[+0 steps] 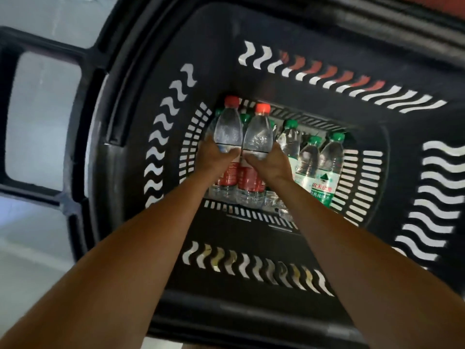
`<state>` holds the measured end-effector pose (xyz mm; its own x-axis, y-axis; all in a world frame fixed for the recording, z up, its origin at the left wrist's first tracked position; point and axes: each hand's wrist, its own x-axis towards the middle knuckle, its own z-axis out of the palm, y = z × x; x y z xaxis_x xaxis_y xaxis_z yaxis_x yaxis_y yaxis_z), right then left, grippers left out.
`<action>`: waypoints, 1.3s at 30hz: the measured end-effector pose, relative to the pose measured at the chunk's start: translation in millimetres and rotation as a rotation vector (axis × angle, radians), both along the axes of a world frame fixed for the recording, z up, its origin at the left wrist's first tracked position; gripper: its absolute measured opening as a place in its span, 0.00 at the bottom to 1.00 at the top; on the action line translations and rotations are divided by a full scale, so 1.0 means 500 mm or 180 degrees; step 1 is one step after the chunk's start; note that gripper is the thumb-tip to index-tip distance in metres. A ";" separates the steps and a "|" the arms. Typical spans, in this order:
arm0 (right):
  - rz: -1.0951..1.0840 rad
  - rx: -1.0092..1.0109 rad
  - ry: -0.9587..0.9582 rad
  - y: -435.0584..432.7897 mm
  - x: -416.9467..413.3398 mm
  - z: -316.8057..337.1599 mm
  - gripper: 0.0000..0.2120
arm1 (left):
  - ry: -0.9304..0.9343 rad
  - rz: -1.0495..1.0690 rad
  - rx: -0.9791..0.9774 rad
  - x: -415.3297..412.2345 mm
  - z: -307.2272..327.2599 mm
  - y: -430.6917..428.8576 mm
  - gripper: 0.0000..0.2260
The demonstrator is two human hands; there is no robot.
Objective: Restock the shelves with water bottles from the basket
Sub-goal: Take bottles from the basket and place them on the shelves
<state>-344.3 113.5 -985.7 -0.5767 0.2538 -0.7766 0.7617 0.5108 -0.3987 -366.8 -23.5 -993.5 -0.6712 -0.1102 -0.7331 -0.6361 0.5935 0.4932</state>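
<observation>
Water bottles (310, 159) lie at the bottom of the black basket (251, 321), and both hands reach down to them; the left hand (216, 154) curls round the middle of one red-capped bottle (227, 127); the right hand (268, 163) curls round a second red-capped bottle (259, 133) just beside it, the two touching or nearly so. Both held bottles seem tipped up off the heap, caps pointing away from the person; whether they are quite clear of the bottles beneath cannot be told. To the right of the held pair lie at least three green-capped bottles (329, 157) with green labels; more green caps peep out behind the red ones, and clear bottle bases show under the wrists. No shelf is in view, so how much has been stocked cannot be judged. By my reading this is the pick-up part of one round: two bottles in hand, not yet out of the basket; several more rounds are likely left before the basket is emptied.
</observation>
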 end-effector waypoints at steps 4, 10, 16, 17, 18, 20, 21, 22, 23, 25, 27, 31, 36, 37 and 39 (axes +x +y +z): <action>0.0070 -0.0128 -0.0050 0.026 0.027 0.054 0.30 | -0.0350 0.0108 0.0250 0.027 0.079 0.007 0.24; -0.0260 -0.0592 -0.0137 0.088 0.081 0.261 0.25 | -0.0596 0.0386 0.0630 0.067 0.293 0.029 0.19; -0.0647 -0.0861 -0.0023 0.149 0.130 0.579 0.21 | -0.0692 0.0174 0.0865 0.078 0.606 0.063 0.18; -0.0682 -0.0890 0.0001 0.158 0.136 0.637 0.21 | -0.0692 0.0107 0.0925 0.079 0.665 0.070 0.15; -0.0796 -0.0957 0.0059 0.168 0.142 0.696 0.22 | -0.0693 0.0036 0.0985 0.080 0.721 0.077 0.14; -0.1068 -0.1071 0.0201 0.185 0.158 0.809 0.23 | -0.0741 -0.0048 0.1104 0.084 0.830 0.092 0.12; -0.1140 -0.1068 0.0263 0.193 0.166 0.865 0.22 | -0.0765 -0.0053 0.1210 0.086 0.882 0.099 0.11; -0.1176 -0.1066 0.0315 0.200 0.173 0.920 0.22 | -0.0784 -0.0071 0.1337 0.089 0.931 0.106 0.10; -0.1188 -0.1092 0.0381 0.206 0.181 0.972 0.21 | -0.0811 -0.0077 0.1456 0.092 0.979 0.113 0.09; -0.1185 -0.1154 0.0533 0.218 0.199 1.065 0.19 | -0.0781 -0.0099 0.1661 0.099 1.064 0.127 0.08; -0.1268 -0.1172 0.0690 0.233 0.219 1.141 0.18 | -0.0733 -0.0124 0.1790 0.106 1.136 0.146 0.08; -0.1583 -0.1316 0.0864 0.279 0.259 1.224 0.17 | -0.0905 -0.0174 0.2073 0.124 1.232 0.208 0.12; -0.1936 -0.1860 0.1109 0.389 0.272 1.292 0.18 | -0.0735 -0.0531 0.2360 0.132 1.304 0.320 0.22; -0.1978 -0.1999 0.1173 0.419 0.270 1.301 0.21 | -0.0688 -0.0557 0.2364 0.130 1.313 0.351 0.24; -0.1944 -0.2214 0.1248 0.485 0.263 1.320 0.22 | -0.0583 -0.0521 0.2319 0.126 1.328 0.418 0.25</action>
<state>-213.1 355.8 -325.9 -0.7460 0.1537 -0.6480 0.5664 -0.3654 -0.7387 -303.8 185.7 -329.5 -0.4983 0.5335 -0.6834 -0.6772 0.2527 0.6910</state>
